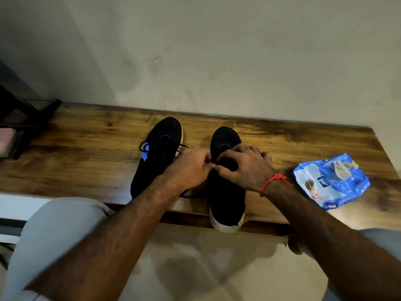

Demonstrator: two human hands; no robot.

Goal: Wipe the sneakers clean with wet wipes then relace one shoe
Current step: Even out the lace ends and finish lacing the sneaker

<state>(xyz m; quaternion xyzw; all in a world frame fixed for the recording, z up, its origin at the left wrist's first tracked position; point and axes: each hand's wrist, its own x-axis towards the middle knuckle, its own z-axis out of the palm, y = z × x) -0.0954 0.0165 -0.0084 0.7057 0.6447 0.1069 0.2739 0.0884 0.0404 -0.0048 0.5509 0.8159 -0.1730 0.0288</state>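
On the bench [91,135]:
Your hands: left hand [191,168] and right hand [245,166] pinch the lace [213,165] (right sneaker [225,192]).
Wipes pack [332,181]: used wipe [341,169] on top.

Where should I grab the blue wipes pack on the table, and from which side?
Take the wipes pack by its near-left corner, coming from the left with the right hand, which is closest. The pack lies flat and crumpled on the wooden table, so a soft edge should pinch easily. Avoid the top, where a used wipe lies.
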